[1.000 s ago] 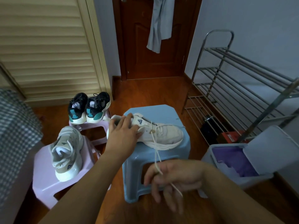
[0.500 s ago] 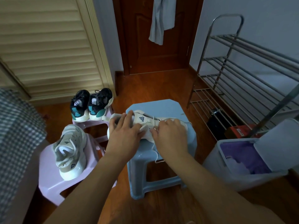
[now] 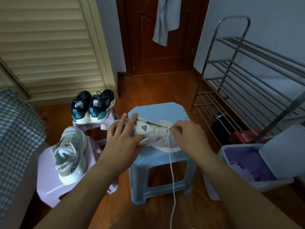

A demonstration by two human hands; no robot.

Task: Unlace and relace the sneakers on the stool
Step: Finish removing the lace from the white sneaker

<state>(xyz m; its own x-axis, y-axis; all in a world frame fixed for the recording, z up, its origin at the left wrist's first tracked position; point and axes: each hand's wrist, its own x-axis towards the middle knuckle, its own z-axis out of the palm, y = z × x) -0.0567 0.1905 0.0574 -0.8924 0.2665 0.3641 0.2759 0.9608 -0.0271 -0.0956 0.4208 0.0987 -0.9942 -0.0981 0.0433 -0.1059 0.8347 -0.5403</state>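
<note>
Smooth, faintly glossy pale-blue plastic stool (image 3: pixel 162 108) carries a cream mesh-cloth sneaker (image 3: pixel 158 131) with a matt white cord lace (image 3: pixel 172 176). Polished reddish wood floor (image 3: pixel 158 90) gleams; the shiny steel wire shoe rack (image 3: pixel 244 71) glints.

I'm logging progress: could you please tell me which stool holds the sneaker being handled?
The blue stool; both purple stools hold untouched sneakers.
</note>
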